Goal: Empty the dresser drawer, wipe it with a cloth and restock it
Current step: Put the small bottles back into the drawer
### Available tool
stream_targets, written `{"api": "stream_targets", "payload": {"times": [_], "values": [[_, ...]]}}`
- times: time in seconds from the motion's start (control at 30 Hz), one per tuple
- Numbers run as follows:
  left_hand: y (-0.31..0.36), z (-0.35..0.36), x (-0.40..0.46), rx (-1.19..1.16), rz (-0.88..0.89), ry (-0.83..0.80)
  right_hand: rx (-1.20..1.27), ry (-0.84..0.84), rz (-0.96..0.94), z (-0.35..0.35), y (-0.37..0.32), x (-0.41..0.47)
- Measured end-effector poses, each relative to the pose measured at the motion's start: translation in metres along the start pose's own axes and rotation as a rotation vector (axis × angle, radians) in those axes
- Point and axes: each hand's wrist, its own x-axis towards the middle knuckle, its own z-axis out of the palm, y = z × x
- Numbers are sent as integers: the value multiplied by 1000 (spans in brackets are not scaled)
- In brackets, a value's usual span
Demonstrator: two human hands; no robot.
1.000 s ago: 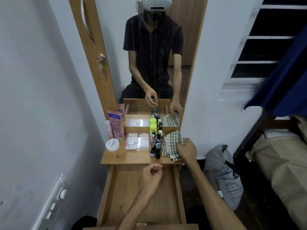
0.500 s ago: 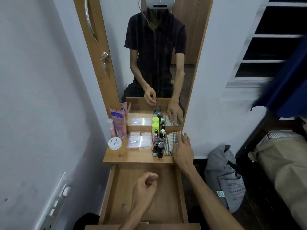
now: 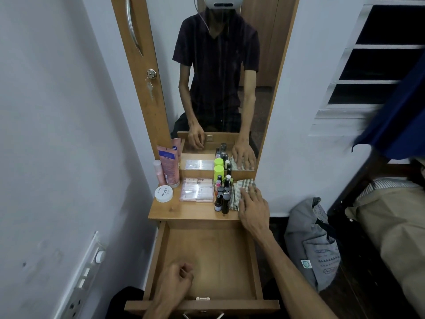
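- The wooden dresser drawer (image 3: 174,254) stood pulled fully open, its bare floor showing.
- The green-and-white checked cloth (image 3: 239,188) lay crumpled at the right edge of the dresser top, partly under a flat palm.
- Small dark bottles (image 3: 222,196) clustered upright just beside the cloth.
- A clear flat plastic box (image 3: 197,189) lay mid-top.
- A white round jar (image 3: 163,193) and pink tube (image 3: 169,166) stood near the left edge.

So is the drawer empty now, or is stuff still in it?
Empty. The open drawer shows only bare wood inside; the bottles and checked cloth sit up on the dresser top.
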Motion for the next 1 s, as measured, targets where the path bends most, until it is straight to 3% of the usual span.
{"api": "stream_targets", "payload": {"times": [0.13, 0.37, 0.5, 0.7, 1.0], "values": [[-3, 2, -1, -4, 7, -7, 55, 76, -14, -9, 0, -6], [34, -3, 10, -112, 164, 94, 455, 384, 20, -32, -23, -33], [81, -14, 35, -175, 319, 228, 558, 350, 9, -39, -38, -42], [138, -17, 76, -83, 383, 291, 521, 209, 3, -35, -52, -37], [139, -8, 100, 78, 388, 279, 479, 193, 14, -28, -55, -30]]}}
